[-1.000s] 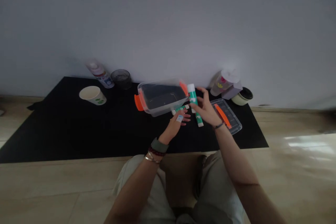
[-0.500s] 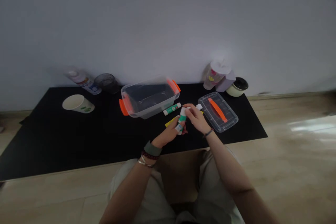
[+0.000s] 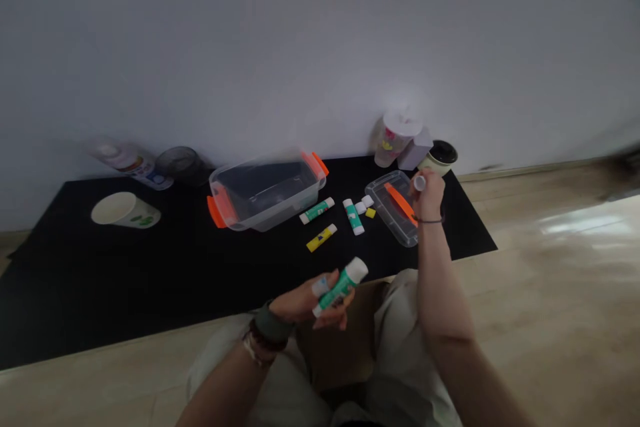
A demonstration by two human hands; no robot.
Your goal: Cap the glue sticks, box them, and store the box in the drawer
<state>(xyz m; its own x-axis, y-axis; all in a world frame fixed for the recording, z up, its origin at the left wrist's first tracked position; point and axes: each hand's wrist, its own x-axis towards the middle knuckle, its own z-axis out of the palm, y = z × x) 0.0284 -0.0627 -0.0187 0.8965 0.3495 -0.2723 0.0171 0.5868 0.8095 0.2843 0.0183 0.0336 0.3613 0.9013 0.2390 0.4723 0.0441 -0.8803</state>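
My left hand [image 3: 315, 300] is wrapped round a green glue stick [image 3: 340, 288] with a white end, held tilted over the table's front edge. My right hand [image 3: 429, 192] is closed on a small white cap [image 3: 419, 183], raised over the right edge of the clear lid [image 3: 393, 210]. On the table lie another green glue stick [image 3: 317, 211], a third green one [image 3: 353, 217] and a yellow glue stick [image 3: 321, 238]. Two white caps [image 3: 364, 204] and a yellow cap [image 3: 371, 213] are beside the lid, which has an orange handle [image 3: 400, 202].
A clear box [image 3: 270, 203] with orange latches stands behind the glue sticks. At the left are a paper cup [image 3: 143, 211], a dark glass [image 3: 183, 167] and a bottle [image 3: 137, 167]. A patterned cup [image 3: 393, 141], pale box [image 3: 415, 149] and black-lidded pot [image 3: 443, 155] stand at the back right.
My hands have moved apart. The left drew back toward me with the green glue stick; the right went right with a white cap. The view has shifted slightly.
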